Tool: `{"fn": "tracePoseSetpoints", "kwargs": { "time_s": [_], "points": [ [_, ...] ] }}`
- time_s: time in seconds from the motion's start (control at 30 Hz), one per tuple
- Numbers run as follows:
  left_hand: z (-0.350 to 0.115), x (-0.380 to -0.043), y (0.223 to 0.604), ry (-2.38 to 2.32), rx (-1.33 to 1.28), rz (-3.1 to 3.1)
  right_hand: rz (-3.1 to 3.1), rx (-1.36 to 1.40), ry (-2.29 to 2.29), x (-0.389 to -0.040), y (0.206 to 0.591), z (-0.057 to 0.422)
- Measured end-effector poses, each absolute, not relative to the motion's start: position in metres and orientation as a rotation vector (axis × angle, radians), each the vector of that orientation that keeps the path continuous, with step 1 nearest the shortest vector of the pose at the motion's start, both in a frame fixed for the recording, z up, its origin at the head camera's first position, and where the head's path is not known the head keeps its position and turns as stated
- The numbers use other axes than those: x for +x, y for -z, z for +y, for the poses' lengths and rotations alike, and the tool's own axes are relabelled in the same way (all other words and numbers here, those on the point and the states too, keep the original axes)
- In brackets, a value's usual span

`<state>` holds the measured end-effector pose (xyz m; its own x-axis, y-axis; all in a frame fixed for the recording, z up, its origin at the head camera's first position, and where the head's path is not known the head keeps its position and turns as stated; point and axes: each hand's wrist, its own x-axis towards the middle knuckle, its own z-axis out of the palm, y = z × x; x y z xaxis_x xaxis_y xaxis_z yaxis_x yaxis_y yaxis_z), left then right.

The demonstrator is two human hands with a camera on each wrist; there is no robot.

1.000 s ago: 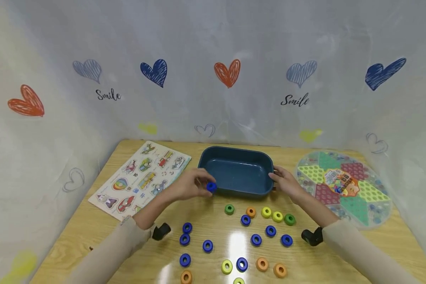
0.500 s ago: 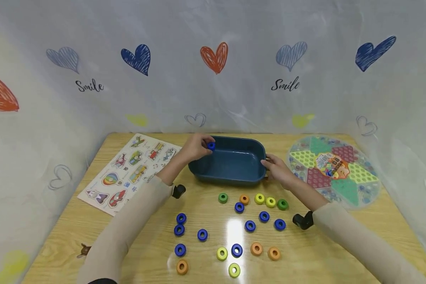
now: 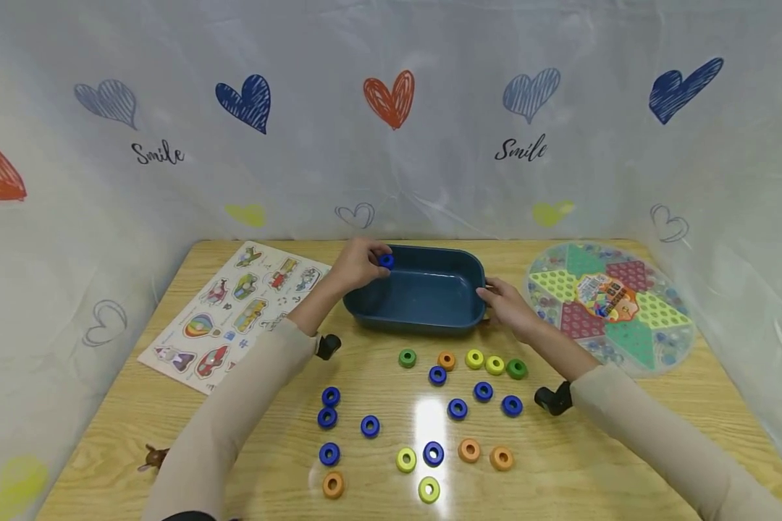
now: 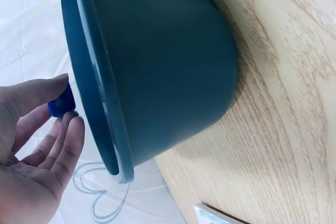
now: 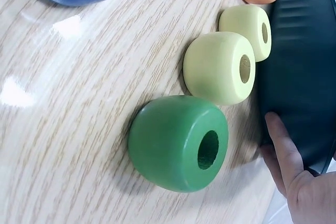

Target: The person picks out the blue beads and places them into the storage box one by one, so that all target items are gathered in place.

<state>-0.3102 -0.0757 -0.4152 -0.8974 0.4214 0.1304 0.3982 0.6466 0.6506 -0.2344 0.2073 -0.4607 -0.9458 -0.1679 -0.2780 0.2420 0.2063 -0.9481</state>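
Observation:
My left hand (image 3: 358,265) pinches a blue wooden bead (image 3: 386,261) between thumb and fingers. It holds the bead over the left end of a dark blue plastic basin (image 3: 415,327). In the left wrist view the bead (image 4: 63,102) is beside the basin's rim (image 4: 102,72), apart from it. At the basin's right end, my right hand (image 3: 511,311) grips the wall, thumb at the rim. Seen from the right wrist, fingers of that hand (image 5: 304,184) lie against the basin's outer side (image 5: 299,82). The basin's visible floor is bare.
Several beads with holes lie in front of the basin: green (image 3: 517,369), yellow (image 3: 494,365), orange (image 3: 469,451) and blue (image 3: 433,454). A picture puzzle board (image 3: 234,311) lies left, a round star-patterned game board (image 3: 609,304) right. A small brown object (image 3: 154,456) is by the left sleeve.
My left hand has carried the blue bead from the basin's near left corner up and over its left end. The right hand stays on the basin. The head view has shifted.

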Motion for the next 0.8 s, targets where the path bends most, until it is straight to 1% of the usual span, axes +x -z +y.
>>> {"fn": "tracePoseSetpoints", "kwargs": {
  "time_s": [0.23, 0.4, 0.53, 0.67, 0.8],
  "points": [
    [-0.080, -0.310, 0.422, -1.035, 0.722, 2.874, 2.158, 0.076, 1.809, -0.234, 0.461, 0.207],
    [-0.095, -0.298, 0.417, -1.056, 0.710, 2.847, 2.171, 0.082, 1.806, -0.235, 0.462, 0.205],
    [-0.116, -0.274, 0.407, -1.097, 0.825, 2.783, 2.169, 0.091, 1.797, -0.236, 0.463, 0.205],
    [-0.143, -0.240, 0.403, -1.057, 1.011, 2.616, 2.163, 0.074, 1.792, -0.235, 0.463, 0.207],
    [-0.165, -0.202, 0.413, -0.963, 1.031, 2.473, 2.140, 0.048, 1.810, -0.235, 0.462, 0.208]
  ]
}}
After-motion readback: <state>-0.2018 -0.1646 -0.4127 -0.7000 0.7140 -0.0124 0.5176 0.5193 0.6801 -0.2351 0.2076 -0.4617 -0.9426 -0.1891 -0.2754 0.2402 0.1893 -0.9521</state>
